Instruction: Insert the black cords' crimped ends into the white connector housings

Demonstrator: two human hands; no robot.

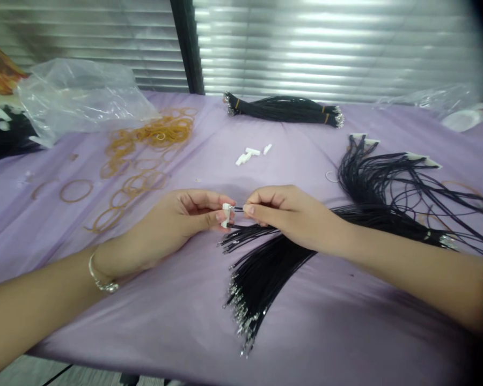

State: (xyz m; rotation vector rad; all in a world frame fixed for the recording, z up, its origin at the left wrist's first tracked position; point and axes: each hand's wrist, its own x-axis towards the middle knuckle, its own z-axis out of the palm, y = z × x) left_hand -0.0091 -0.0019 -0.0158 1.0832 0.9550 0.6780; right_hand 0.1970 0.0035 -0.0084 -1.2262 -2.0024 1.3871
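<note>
Between the thumb and fingers of my left hand (199,212) is a small white connector housing (226,214). My right hand (279,209) pinches a thin black wire (239,209) close to its metal terminal, and that tip meets the housing's right side. Whether the terminal sits inside the housing I cannot tell. Another black wire runs from the housing's lower end toward the right. Below my right hand a thick bundle of black wires (282,262) fans out on the table, silvery terminals toward the front. My right forearm crosses over part of it.
Several loose white housings (252,153) lie beyond my hands. A banded wire bundle (282,109) rests at the back. Wires with white housings (370,171) spread at right. Orange rubber bands (156,134) and a clear plastic bag (84,99) are at left on the purple cloth (153,327).
</note>
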